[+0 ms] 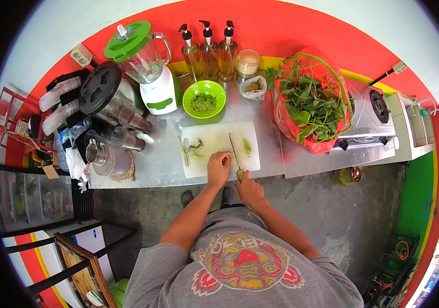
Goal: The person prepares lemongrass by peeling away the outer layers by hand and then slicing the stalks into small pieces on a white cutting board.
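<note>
Right hand (249,188) grips the steel-bladed knife (235,152); left hand (218,167), fingers curled, pins green stems on the white plastic cutting board (219,139). Risk: fingertips just beside the blade may be nicked.

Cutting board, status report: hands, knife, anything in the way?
Right hand grips knife. Left hand pins green stems on white cutting board. Nothing in the way.

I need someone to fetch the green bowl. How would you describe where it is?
Start at the white cutting board on the steel counter. Just behind it, right of the green-lidded blender, sits the green bowl. It is the only bright lime bowl, holding chopped greens.
</note>
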`<state>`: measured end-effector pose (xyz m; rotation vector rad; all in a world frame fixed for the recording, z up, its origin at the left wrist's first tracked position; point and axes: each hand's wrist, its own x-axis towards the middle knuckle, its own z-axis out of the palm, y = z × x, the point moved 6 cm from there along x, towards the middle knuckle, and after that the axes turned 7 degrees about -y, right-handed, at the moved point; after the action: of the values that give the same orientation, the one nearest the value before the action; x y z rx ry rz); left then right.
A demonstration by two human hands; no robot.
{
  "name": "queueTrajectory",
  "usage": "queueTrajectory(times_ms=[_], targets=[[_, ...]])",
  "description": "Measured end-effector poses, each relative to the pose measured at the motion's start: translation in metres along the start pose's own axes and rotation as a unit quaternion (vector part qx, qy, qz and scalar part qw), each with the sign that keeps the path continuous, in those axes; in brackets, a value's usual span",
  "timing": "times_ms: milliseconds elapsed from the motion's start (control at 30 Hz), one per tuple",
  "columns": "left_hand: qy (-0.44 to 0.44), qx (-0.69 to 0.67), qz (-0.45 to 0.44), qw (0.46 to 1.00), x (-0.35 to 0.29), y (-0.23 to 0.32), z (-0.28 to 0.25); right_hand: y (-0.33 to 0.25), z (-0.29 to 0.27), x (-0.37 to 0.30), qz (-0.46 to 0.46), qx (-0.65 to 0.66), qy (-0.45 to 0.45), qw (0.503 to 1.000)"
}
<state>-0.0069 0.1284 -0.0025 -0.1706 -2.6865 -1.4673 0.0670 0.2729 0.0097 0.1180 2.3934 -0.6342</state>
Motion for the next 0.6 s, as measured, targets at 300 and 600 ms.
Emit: queueTrajectory(times_ms=[300, 600], targets=[[-0.049, 0.054, -0.025, 0.997, 0.006, -0.001, 0.001, -0.005, -0.002, -0.01, -0.008, 0.012, -0.012, 1.0], [-0.048, 0.033, -0.089, 0.994, 0.005, -0.007, -0.004, -0.005, 0.003, -0.004, -0.011, 0.005, 0.01, 1.0]])
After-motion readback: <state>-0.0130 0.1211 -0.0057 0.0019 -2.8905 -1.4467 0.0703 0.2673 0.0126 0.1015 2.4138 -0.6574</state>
